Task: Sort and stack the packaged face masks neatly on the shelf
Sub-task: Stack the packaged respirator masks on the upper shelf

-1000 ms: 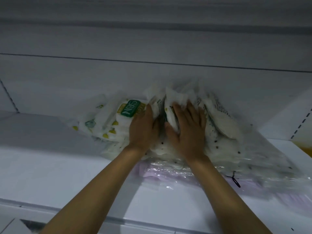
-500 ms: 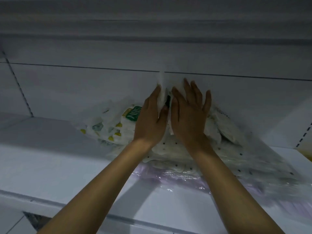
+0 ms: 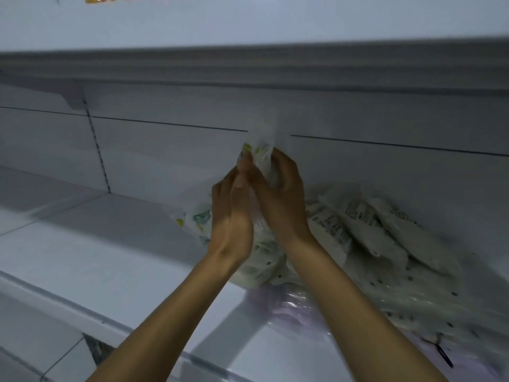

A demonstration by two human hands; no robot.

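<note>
Both hands up near the middle of the frame, pressed close together around a bunch of mask packets (image 3: 260, 161). Left hand (image 3: 230, 216) on the left side of the bunch, fingers curled in against it; right hand (image 3: 281, 199) on the right side, fingers wrapped and pinching the upper part. Top of the bunch poking out above the fingertips, pale and blurry against the back wall (image 3: 165, 150). Long axis of the bunch pretty much upright, bottom end hanging down between the wrists toward the shelf (image 3: 96, 244). Rest of the packets (image 3: 371, 230) slumped in a loose fan to the right, leaning on the back wall, just beside the right wrist. So probably squaring the bunch on end, then laying it down. Right hand nearer the leftover pile; bare shelf all on the left side. Slippery wrap, could slide apart.
</note>
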